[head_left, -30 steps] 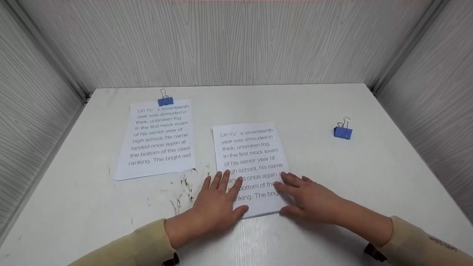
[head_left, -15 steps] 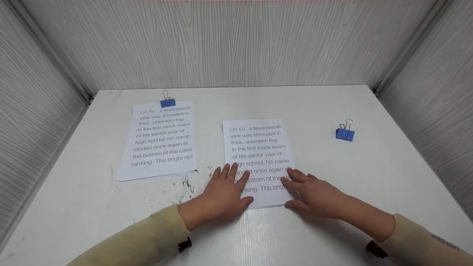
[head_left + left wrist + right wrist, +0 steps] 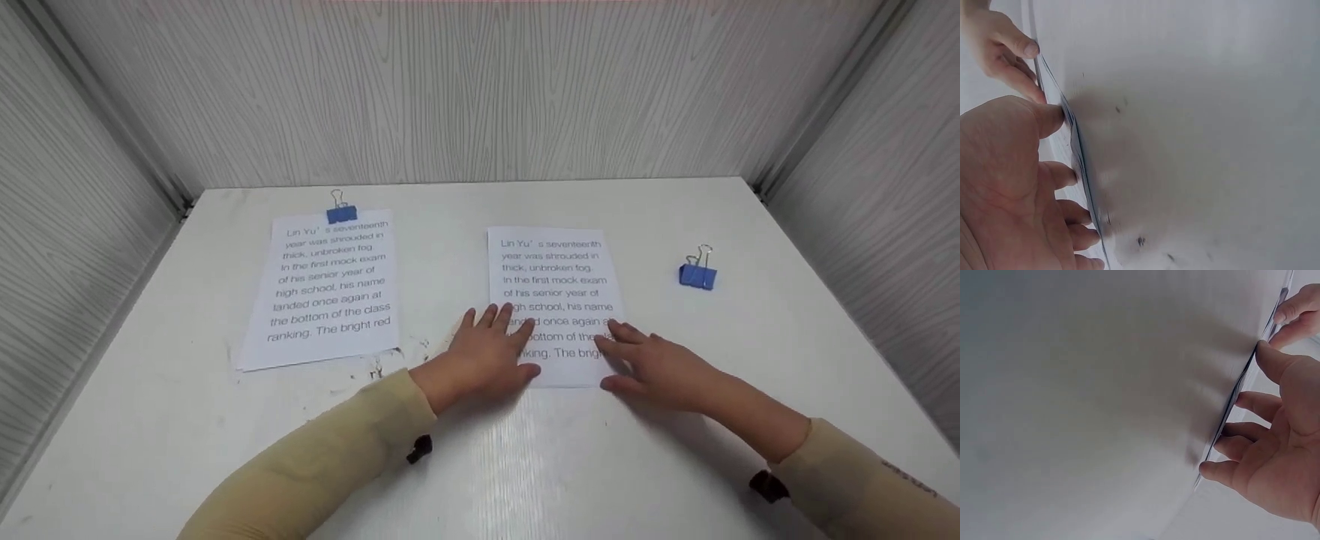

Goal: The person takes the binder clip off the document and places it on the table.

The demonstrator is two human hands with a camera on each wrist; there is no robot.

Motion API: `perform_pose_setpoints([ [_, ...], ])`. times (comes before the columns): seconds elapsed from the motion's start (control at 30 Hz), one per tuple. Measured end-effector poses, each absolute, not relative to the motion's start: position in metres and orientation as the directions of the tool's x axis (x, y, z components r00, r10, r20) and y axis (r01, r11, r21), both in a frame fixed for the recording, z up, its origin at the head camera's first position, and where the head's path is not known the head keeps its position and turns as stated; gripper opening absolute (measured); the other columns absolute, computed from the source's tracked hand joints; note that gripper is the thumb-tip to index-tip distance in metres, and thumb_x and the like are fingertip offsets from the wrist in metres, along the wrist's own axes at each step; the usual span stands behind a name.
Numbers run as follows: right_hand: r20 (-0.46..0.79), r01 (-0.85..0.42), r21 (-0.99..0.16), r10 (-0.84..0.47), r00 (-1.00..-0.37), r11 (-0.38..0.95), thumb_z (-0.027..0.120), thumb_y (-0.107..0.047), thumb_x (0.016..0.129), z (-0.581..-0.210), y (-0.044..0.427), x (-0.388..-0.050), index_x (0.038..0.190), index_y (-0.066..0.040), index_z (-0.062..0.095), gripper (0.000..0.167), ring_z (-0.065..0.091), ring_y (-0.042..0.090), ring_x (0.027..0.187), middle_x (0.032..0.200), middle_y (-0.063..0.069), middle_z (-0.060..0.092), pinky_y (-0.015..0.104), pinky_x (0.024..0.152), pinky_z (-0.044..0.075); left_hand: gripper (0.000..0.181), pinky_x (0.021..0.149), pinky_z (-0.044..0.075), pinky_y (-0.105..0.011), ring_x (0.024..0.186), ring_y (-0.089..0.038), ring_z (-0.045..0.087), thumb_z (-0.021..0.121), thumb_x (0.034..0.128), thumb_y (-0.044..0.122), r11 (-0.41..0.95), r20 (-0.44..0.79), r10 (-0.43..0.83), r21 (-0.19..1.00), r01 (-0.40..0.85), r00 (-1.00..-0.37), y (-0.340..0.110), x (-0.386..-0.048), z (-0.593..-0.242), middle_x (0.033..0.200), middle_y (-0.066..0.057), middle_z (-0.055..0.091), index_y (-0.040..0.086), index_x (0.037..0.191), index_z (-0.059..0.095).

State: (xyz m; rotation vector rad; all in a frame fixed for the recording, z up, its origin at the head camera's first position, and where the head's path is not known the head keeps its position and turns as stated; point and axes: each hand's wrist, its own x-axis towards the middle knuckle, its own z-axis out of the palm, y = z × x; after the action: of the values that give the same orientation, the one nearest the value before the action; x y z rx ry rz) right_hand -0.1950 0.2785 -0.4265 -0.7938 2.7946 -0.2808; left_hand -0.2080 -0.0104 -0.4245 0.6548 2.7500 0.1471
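A stack of printed paper sheets (image 3: pixel 559 281) lies flat on the white table between my two hands. Along its left edge rests my left hand (image 3: pixel 486 356), fingers spread and fairly straight, fingertips on the print. My right hand (image 3: pixel 664 369) touches the opposite edge, its thumb by the near right corner. In the left wrist view, the thin layered edge of the sheets (image 3: pixel 1079 149) runs under the fingertips. The right wrist view shows the fingers against the edge of the sheets (image 3: pixel 1234 391) too; the underside is hidden.
To the left lies another printed stack (image 3: pixel 326 289), with a blue binder clip (image 3: pixel 342 215) on its top edge. A second blue binder clip (image 3: pixel 697 277) stands loose at the right. Dark marks (image 3: pixel 377 367) spot the table; grey wood-grain walls (image 3: pixel 480 90) enclose it.
Both hands have slid the middle stack away from the body and to the right. The clipped stack and the loose binder clip stay in place.
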Motion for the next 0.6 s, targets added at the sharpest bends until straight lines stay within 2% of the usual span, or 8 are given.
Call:
perform_pose_setpoints([
  [0.3, -0.213, -0.407, -0.271, -0.467, -0.858, 0.872, 0.070, -0.044, 0.102, -0.426, 0.295, -0.216, 0.163, -0.013, 0.044, 0.073, 0.037, 0.048, 0.151, 0.170, 0.021, 0.030, 0.065, 0.115, 0.038, 0.073, 0.128, 0.012, -0.058, 0.162, -0.038, 0.016, 0.045, 0.1081, 0.058, 0.883, -0.217, 0.465, 0.179, 0.433, -0.858, 0.007, -0.230, -0.428, 0.175, -0.016, 0.021, 0.020, 0.169, 0.031],
  [0.6, -0.213, -0.385, -0.288, -0.451, -0.867, 0.877, 0.065, -0.045, 0.105, -0.425, 0.310, -0.234, 0.164, -0.016, 0.043, 0.069, 0.032, 0.048, 0.153, 0.172, 0.019, 0.028, 0.067, 0.118, 0.032, 0.073, 0.129, 0.011, -0.056, 0.162, -0.038, 0.015, 0.043, 0.1094, 0.058, 0.874, -0.178, 0.477, 0.204, 0.442, -0.861, 0.018, -0.245, -0.432, 0.175, -0.017, 0.019, 0.020, 0.170, 0.029],
])
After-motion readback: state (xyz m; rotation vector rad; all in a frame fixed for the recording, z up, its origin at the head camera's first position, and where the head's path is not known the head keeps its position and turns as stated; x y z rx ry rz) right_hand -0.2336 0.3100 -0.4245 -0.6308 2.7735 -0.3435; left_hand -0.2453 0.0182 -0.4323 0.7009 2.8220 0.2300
